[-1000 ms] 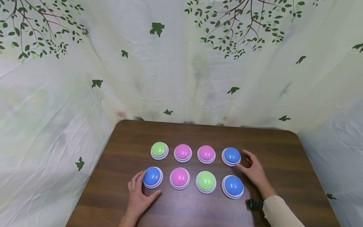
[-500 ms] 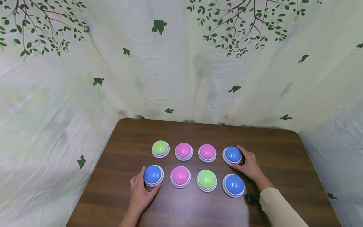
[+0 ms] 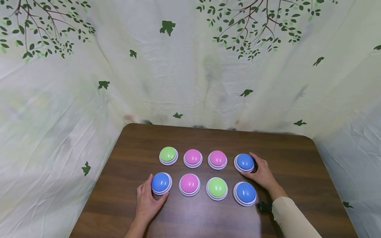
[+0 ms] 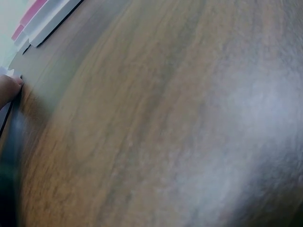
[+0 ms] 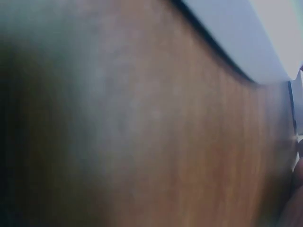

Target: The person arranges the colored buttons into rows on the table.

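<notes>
Dome-topped push buttons on white round bases stand in two rows. My left hand (image 3: 146,204) grips the near row's leftmost blue push button (image 3: 160,182), fingers along its left side and thumb at its lower right. With thumb and fingers, my right hand (image 3: 263,174) holds the far row's rightmost blue push button (image 3: 245,161) by its right side. In the left wrist view only a thumb tip (image 4: 8,89) shows at the left edge. A blurred white base (image 5: 227,35) and part of the fingers (image 5: 297,177) appear in the right wrist view.
Another blue button (image 3: 246,192) stands just in front of my right hand, near the forearm. Between the hands are green (image 3: 217,187) and pink buttons (image 3: 189,183), with more behind. The brown wooden table (image 3: 202,221) meets a leaf-printed curtain (image 3: 190,66) at the back.
My right hand has moved left and taken hold of the far blue button. My left hand has closed in on the near blue button. In the last half second both hands look still.
</notes>
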`<act>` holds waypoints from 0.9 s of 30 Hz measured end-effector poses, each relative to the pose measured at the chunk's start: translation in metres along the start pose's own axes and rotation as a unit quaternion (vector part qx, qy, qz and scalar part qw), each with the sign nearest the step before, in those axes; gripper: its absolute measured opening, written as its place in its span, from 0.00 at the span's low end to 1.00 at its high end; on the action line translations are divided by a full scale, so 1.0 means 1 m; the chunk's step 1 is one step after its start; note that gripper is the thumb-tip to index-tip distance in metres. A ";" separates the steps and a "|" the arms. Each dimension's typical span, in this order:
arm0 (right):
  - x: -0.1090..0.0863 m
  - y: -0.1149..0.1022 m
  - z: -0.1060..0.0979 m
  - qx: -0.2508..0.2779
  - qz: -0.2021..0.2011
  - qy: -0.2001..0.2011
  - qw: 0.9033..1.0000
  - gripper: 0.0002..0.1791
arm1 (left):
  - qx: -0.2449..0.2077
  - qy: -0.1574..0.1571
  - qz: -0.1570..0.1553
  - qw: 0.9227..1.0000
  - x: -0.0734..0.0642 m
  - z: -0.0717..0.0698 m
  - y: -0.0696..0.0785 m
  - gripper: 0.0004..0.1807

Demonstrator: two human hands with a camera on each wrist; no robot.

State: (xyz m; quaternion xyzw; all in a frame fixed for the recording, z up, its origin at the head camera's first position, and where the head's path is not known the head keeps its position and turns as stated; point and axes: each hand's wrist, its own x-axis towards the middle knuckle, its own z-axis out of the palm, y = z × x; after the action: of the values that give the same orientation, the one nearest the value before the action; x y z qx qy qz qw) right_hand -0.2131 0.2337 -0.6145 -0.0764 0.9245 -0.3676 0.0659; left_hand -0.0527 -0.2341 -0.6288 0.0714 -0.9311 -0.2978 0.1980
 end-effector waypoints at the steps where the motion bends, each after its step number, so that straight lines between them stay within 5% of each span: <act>1: -0.001 0.000 0.000 0.011 0.004 0.002 1.000 0.60 | -0.002 0.003 0.005 1.000 0.000 0.001 0.000 0.59; 8: -0.024 0.001 -0.004 0.095 0.038 0.015 0.995 0.63 | -0.033 0.027 0.024 0.999 -0.005 0.004 0.000 0.57; 13: -0.059 -0.008 0.006 0.096 0.055 0.035 0.993 0.57 | -0.046 0.106 0.132 0.985 -0.022 0.014 0.021 0.38; 17: -0.087 -0.018 0.019 0.129 0.049 0.089 0.986 0.47 | -0.051 0.075 0.193 0.977 -0.038 0.028 0.050 0.35; 19: -0.100 -0.022 0.027 0.154 0.039 0.121 0.980 0.43 | -0.043 0.045 0.181 0.982 -0.041 0.035 0.064 0.41; 22: -0.115 -0.028 0.039 0.169 0.023 0.159 0.972 0.45 | -0.021 0.018 0.119 0.993 -0.038 0.044 0.080 0.53; 27: -0.130 -0.032 0.055 0.063 -0.015 0.178 0.982 0.56 | -0.004 -0.018 0.008 1.000 -0.025 0.051 0.094 0.54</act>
State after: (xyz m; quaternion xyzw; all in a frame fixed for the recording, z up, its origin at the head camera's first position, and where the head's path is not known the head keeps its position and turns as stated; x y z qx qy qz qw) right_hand -0.0731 0.1983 -0.6236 -0.0192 0.8952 -0.4336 -0.1008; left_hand -0.0520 -0.1247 -0.6201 0.0576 -0.9338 -0.3012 0.1844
